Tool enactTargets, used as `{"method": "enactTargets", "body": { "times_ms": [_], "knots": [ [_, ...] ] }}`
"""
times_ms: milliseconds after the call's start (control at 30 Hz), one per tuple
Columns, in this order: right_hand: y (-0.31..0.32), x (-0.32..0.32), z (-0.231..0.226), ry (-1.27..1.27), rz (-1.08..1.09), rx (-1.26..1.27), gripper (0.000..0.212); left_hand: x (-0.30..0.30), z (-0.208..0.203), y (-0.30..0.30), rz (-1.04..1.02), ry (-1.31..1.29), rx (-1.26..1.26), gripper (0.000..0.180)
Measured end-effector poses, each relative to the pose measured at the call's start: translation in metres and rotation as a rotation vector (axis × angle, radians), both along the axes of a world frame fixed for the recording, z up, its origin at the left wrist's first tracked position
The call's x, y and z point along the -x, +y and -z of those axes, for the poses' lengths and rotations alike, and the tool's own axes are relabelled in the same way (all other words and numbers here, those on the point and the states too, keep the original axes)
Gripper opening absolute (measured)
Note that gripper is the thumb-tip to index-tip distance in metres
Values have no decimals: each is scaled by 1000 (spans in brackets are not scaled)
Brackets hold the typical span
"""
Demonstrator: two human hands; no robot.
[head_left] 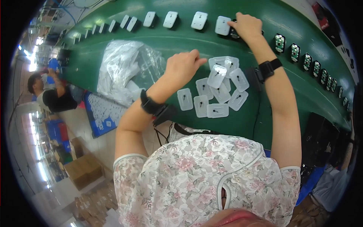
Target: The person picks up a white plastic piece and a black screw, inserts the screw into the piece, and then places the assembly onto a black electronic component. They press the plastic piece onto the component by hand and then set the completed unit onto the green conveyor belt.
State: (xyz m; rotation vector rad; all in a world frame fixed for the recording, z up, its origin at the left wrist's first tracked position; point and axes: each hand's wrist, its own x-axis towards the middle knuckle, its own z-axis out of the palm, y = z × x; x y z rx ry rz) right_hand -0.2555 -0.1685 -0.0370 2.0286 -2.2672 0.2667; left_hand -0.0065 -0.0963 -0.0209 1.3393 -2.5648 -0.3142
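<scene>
My right hand [247, 28] reaches to the far side of the green bench, its thumb at the right edge of a white rectangular cover [222, 25] on a black housing and its fingers bent behind that edge. Nearer me, my left hand [181, 70] hovers with curled fingers, thumb pointing right; what it holds, if anything, is hidden. Just right of it lies a loose pile of translucent white plastic covers [217, 76], several with a small dark mark in the middle. One separate cover [185, 99] rests at the pile's left.
White-topped units [170, 19] stretch leftward in a row; black housings with green circuit boards [280, 43] continue it rightward. A clear plastic bag [121, 68] of white parts lies left, above a blue tray [92, 125]. Another person [56, 94] sits far left. A black box [317, 132] stands right.
</scene>
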Motion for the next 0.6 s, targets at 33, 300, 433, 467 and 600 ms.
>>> {"method": "enactTargets", "body": {
  "times_ms": [33, 300, 433, 467, 600],
  "knots": [
    [2, 0, -5, -26, 5, -13, 44, -14, -5, 14, 8, -94, 27, 43],
    [27, 13, -10, -390, 50, 55, 52, -53, 28, 106, -70, -179, -69, 56],
    [67, -6, -31, -1156, -197, -71, 55, -65, 35, 104, -113, -28, -20, 51],
    [74, -16, -31, -1148, -204, -77, 55, -68, 39, 99, -92, 56, 52, 50],
    [82, -56, -10, -1387, -369, -74, 55, -60, 55, 61, -12, 217, 216, 43]
  ]
}}
